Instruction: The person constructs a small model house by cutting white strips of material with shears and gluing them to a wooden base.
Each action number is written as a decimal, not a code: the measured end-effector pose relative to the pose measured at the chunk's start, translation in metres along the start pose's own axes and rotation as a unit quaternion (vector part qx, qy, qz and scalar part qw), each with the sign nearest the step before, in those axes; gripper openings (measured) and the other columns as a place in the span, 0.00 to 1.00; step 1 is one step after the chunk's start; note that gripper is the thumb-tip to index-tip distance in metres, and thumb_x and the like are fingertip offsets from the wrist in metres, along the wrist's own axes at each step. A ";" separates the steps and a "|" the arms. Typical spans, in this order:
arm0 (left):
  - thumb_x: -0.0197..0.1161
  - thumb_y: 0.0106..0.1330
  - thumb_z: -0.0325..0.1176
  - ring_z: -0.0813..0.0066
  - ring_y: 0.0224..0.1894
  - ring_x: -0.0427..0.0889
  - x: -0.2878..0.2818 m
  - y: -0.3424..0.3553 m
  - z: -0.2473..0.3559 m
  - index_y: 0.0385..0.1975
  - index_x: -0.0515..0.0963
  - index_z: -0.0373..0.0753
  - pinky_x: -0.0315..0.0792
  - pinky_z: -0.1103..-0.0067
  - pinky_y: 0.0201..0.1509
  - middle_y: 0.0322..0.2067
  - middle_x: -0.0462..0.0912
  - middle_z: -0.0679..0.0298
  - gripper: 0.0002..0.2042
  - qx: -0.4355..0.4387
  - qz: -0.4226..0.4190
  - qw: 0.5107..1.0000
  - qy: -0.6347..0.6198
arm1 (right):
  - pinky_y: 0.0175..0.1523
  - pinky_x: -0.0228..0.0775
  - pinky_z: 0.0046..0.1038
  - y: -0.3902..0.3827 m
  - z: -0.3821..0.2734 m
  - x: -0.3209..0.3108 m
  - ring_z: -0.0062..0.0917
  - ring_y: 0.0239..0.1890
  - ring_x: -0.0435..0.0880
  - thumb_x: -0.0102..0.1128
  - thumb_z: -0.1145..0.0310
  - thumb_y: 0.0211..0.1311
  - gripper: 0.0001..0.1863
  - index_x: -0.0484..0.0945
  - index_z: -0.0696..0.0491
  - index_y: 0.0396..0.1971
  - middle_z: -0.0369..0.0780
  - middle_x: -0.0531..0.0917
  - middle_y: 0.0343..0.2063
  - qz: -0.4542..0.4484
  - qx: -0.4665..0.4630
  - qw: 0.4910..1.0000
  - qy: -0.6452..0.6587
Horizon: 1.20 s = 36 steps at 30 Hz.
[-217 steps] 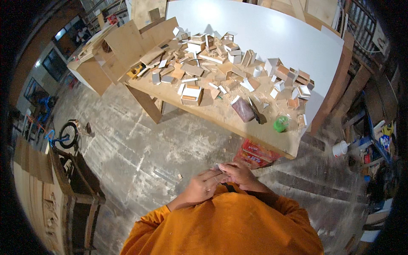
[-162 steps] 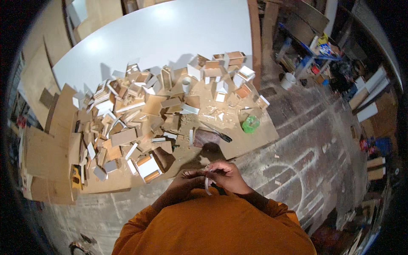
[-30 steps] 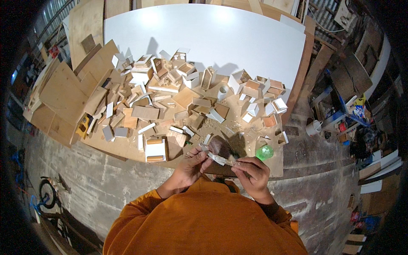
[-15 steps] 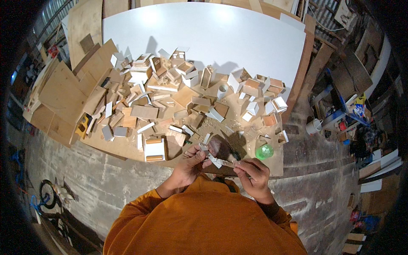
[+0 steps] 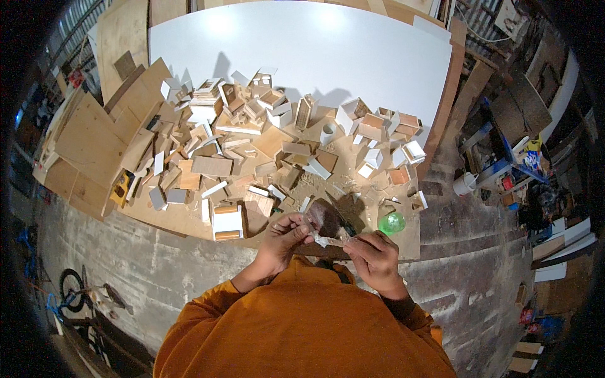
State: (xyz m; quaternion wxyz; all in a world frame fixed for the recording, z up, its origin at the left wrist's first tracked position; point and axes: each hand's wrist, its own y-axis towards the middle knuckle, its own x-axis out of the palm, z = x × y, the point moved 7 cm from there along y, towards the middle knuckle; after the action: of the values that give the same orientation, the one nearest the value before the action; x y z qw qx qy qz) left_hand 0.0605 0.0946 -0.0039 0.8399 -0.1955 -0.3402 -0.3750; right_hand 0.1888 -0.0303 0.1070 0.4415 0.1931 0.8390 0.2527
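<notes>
Close to my body, at the table's front edge, both hands meet over a small work. My left hand (image 5: 282,244) pinches a small pale piece, mostly hidden by the fingers. My right hand (image 5: 377,257) grips a thin, light wooden stick (image 5: 335,242) by its right end. The stick's left end touches a whitish lump (image 5: 321,241) beside my left fingertips; I cannot tell whether it is paste or part of the piece. Just beyond the hands lies a dark brown rounded object (image 5: 323,217). A green, round, see-through plastic container (image 5: 391,222) stands right of them.
Small wood-and-white miniature furniture (image 5: 228,222) and offcuts crowd the table (image 5: 403,242). A white cup (image 5: 328,132) stands among them. A large white panel (image 5: 302,50) rises behind. Leaning boards and a yellow-handled saw (image 5: 121,189) are at left; a white bucket (image 5: 465,184) is at right.
My left fingers have closed further over the pale piece, so less of it shows. My right hand has shifted slightly left along the stick. The table items look unchanged.
</notes>
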 end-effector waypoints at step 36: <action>0.57 0.64 0.26 0.77 0.39 0.78 0.005 0.007 -0.001 0.41 0.74 0.36 0.75 0.79 0.46 0.36 0.79 0.65 0.07 -0.011 -0.011 1.000 -0.007 | 0.30 0.68 0.29 -0.004 0.034 -0.010 0.33 0.23 0.78 0.57 0.75 0.56 0.04 0.79 0.59 0.29 0.44 0.78 0.21 0.040 0.194 0.974 0.113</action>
State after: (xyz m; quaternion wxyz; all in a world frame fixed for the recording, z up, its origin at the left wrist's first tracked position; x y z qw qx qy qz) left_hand 0.0682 0.0961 -0.0015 0.8311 -0.2038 -0.3437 -0.3868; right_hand 0.2222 -0.0301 0.0946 0.2875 0.2784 0.9082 0.1225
